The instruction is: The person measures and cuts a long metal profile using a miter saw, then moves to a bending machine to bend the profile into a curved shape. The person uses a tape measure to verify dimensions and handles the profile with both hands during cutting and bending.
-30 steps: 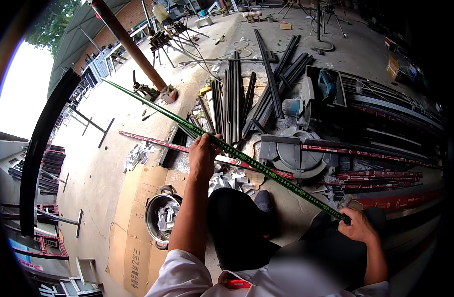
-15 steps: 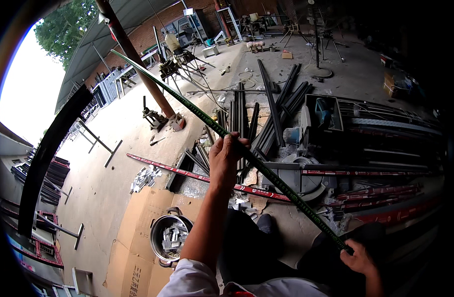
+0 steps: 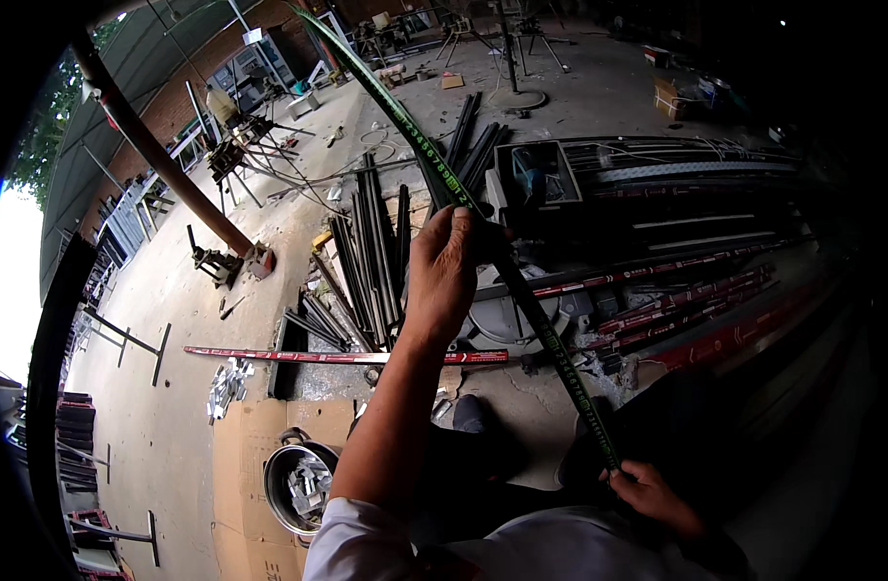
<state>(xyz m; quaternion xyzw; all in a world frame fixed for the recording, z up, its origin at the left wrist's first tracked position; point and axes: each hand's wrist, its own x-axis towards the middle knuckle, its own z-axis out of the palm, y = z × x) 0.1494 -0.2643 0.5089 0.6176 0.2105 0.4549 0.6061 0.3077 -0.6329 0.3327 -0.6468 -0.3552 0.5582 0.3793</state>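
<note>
A long black tape measure blade [image 3: 548, 341] with green digits slants across the view, from the far top down to the lower right. My left hand [image 3: 444, 266] grips it near the middle, thumb on top and fingers curled beneath. Lower right, my right hand [image 3: 652, 494] pinches the blade's near end between thumb and fingers. Whether a tape case sits in the right palm I cannot tell. Below the blade lies a long red-wrapped bar [image 3: 395, 357], passing behind my left forearm. A grey machine base with a curved edge [image 3: 497, 320] is partly hidden behind the blade.
A metal pot [image 3: 277, 494] of small silver pieces stands on flattened cardboard [image 3: 233, 455]. More silver pieces [image 3: 229, 389] lie on the floor. Dark metal bars [image 3: 366, 252] are piled ahead, with stacked long profiles [image 3: 695, 281] at right. A brown post [image 3: 163, 165] rises at left.
My view has swung right, so the surroundings sit further left. My left hand has risen a little, and the blade stands steeper with its digits facing me. Both hands keep hold of it.
</note>
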